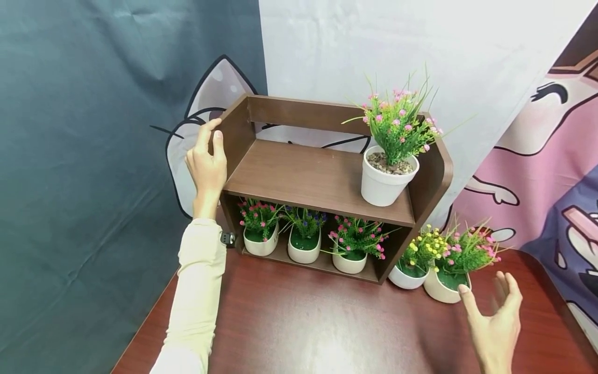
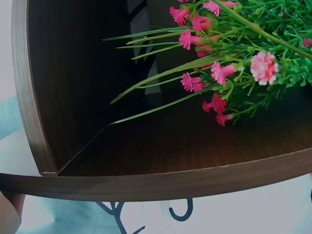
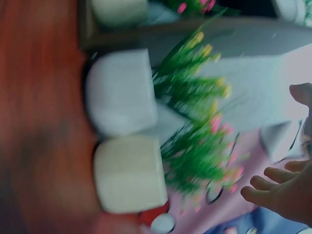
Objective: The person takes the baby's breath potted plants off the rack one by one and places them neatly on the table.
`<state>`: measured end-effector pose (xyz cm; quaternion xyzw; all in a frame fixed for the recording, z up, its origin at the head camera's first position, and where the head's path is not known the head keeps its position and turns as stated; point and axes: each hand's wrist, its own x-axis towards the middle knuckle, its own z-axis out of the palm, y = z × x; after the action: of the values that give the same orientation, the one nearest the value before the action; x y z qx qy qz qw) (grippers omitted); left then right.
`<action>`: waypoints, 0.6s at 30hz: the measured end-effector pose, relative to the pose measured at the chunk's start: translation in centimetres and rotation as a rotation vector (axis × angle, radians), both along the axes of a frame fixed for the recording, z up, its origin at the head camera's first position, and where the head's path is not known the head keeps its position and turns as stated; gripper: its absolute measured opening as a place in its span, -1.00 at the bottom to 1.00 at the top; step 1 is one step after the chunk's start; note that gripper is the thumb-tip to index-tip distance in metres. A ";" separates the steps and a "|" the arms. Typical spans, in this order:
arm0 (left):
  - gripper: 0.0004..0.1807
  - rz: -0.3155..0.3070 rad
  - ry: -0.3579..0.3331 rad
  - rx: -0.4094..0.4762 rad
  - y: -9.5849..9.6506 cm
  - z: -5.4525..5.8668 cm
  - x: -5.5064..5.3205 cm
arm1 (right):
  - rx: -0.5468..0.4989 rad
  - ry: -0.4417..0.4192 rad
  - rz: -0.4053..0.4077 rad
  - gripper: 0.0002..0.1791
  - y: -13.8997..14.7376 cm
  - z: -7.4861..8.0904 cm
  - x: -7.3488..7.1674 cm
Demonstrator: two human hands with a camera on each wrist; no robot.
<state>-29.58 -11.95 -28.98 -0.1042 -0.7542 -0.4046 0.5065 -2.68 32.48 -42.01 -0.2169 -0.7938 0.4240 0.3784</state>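
Observation:
My left hand (image 1: 208,165) is raised beside the left side panel of a brown wooden shelf (image 1: 299,169), its fingers loosely bent near the panel's edge; whether they touch it I cannot tell. Nothing is in its grasp. At the lower right, my right hand (image 1: 497,324) hovers with fingers spread, holding nothing. Closest to it is a cream pot (image 1: 441,291) of pink flowers, standing beside a white pot (image 1: 407,279) of yellow flowers. On the shelf's upper board, at the right, stands a tall white pot (image 1: 384,187) with pink flowers and pebbles.
The lower compartment holds three small pots: pink flowers at left (image 1: 259,246), blue-purple flowers in the middle (image 1: 304,254), pink flowers at right (image 1: 350,264). The shelf stands on a reddish-brown table (image 1: 299,317). Grey-green cloth (image 1: 93,156) and printed cloth hang behind.

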 end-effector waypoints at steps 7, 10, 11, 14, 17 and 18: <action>-0.71 0.019 -0.011 0.012 0.0 0.2 -0.1 | 0.138 0.170 0.109 -0.17 -3.2 2.1 -0.2; -0.71 0.026 -0.035 0.025 -0.1 0.2 -0.1 | 0.130 0.243 0.202 -0.18 -5.0 3.1 -0.1; -0.71 0.026 -0.037 0.024 -0.1 0.2 0.0 | 0.111 0.274 0.239 -0.19 -5.7 3.5 -0.1; -0.71 0.026 -0.034 0.023 -0.1 0.2 0.1 | -0.001 0.414 0.406 -0.25 -7.3 4.9 -0.2; -0.70 0.015 -0.024 0.016 -0.1 0.1 0.1 | -0.118 0.546 0.590 -0.26 -8.5 6.2 -0.9; -0.70 0.013 -0.023 0.016 0.0 0.1 0.1 | -0.145 0.573 0.646 -0.25 -8.8 6.6 -1.2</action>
<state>-29.43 -11.99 -28.93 -0.0905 -0.7573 -0.4086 0.5014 -3.88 23.67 -35.45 0.1430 -0.6521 0.6182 0.4149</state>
